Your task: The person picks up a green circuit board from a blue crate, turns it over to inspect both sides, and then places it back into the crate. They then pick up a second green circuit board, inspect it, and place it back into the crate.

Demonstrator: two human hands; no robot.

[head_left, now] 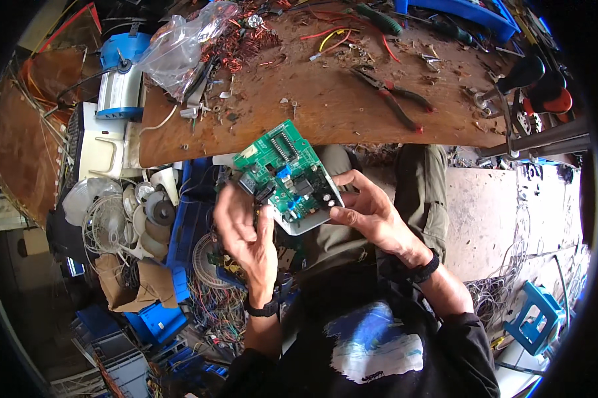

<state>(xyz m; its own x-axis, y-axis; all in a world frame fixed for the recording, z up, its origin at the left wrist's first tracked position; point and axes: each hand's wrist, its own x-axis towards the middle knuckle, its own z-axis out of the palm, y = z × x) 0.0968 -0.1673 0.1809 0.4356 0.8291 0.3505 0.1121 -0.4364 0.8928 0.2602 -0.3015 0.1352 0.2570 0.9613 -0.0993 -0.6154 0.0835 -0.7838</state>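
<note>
A green circuit board (262, 158) with chips, capacitors and blue parts sits tilted above my lap, just off the bench's near edge. A pale casing or plate (305, 224) shows along its lower side. My right hand (372, 211) grips the board's right edge between thumb and fingers. At the lower left side is my left hand (244, 229), its fingers smeared by motion and partly behind the board; whether it grips the board I cannot tell. On the bench beyond lie pliers (395, 96) with dark red handles, their jaws pointing to the upper left.
The wooden bench (265, 99) carries scraps, wire pieces and a plastic bag (179, 50) beside copper coils. Screwdrivers (547, 99) stand at the right. Fan parts (149, 219), a cardboard box (130, 285) and tangled wires (219, 318) crowd the left. A blue stool (537, 318) is at lower right.
</note>
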